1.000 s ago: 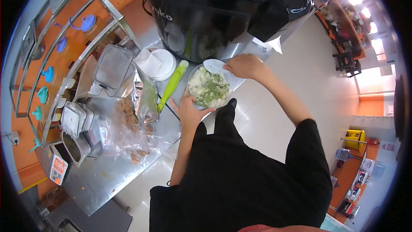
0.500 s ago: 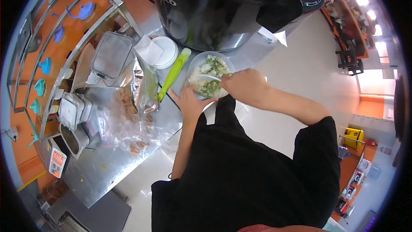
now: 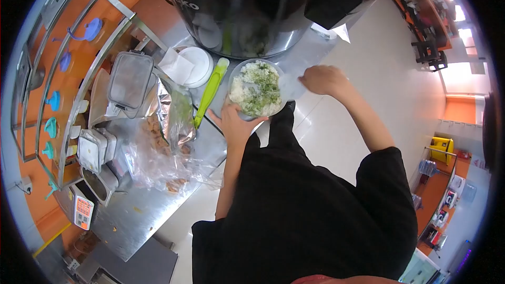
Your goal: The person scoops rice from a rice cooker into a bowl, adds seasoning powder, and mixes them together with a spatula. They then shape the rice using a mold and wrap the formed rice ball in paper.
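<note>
So the bowl (image 3: 232, 77) of rice and greens (image 3: 258, 93) sits between the two hands, right up against the left one and a bit apart from the right. Left hand (image 3: 235, 124) is wide — thumb and fingers splayed along the bowl's near-left side, forearm coming straight up from below it. Right hand (image 3: 323, 80) is out to the right of the bowl, narrow, fingers curled around a spoon (image 3: 289, 84) that's pretty blurry and points back toward the rim. That elbow's bent, forearm slanting up and in toward the bowl. Just left of the bowl there's a green tool (image 3: 210, 93), with the black cooker (image 3: 236, 16) beyond it. Can't tell what's under the bowl — could be table (image 3: 208, 144), could be the hand.
</note>
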Demonstrator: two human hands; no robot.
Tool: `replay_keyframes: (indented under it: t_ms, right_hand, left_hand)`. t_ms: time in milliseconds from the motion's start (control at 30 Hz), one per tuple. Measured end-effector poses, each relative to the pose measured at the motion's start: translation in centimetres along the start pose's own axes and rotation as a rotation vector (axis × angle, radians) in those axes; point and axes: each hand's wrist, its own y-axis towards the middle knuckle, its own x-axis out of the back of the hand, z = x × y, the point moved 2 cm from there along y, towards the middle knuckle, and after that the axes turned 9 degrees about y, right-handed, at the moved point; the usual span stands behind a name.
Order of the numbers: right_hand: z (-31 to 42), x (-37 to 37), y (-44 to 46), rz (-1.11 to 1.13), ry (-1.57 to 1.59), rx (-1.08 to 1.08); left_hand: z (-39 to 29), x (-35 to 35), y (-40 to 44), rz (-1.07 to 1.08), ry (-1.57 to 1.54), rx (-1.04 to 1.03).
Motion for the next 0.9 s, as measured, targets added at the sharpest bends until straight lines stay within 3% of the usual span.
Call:
replay_keyframes:
  t_ms: [33, 67, 167, 267, 367, 400, 500, 633, 900]
  right_hand:
    - [-0.4, -1.2, 0.9, 0.115, 0.003, 0.001]
    - [-1.6, -3.8, 2.7, -0.032, 0.033, 0.048]
    - [-0.9, -6.6, 4.1, 0.072, 0.236, 0.126]
    - [0.7, -8.2, 4.1, 0.162, 0.729, 0.071]
    - [-0.3, -7.8, 4.3, 0.180, 0.934, 0.113]
    - [-1.0, -7.2, 3.9, 0.176, 0.906, 0.071]
    - [-1.6, -6.3, 3.1, -0.271, 0.642, 0.224]
    - [0.9, -3.4, -0.3, -0.544, -0.088, 0.345]
    - [2.0, -6.1, 0.3, -0.364, -0.099, 0.233]
  left_hand:
    - [0.0, 0.0, 0.0, 0.000, 0.000, -0.001]
    - [-0.1, -0.1, 0.1, -0.001, 0.000, -0.001]
    - [-0.2, 0.4, 0.1, 0.096, -0.024, 0.044]
    - [-0.1, 0.3, -0.1, 0.087, -0.028, 0.029]
    - [-0.1, 0.1, -0.1, 0.025, -0.012, -0.016]
    - [-0.1, 0.1, -0.2, 0.020, 0.002, -0.030]
    - [-0.5, 0.3, 0.1, 0.015, 0.023, -0.058]
    - [-0.4, 0.2, 0.1, 0.116, -0.036, 0.009]
    - [-1.0, 1.0, 0.5, 0.213, -0.039, 0.076]
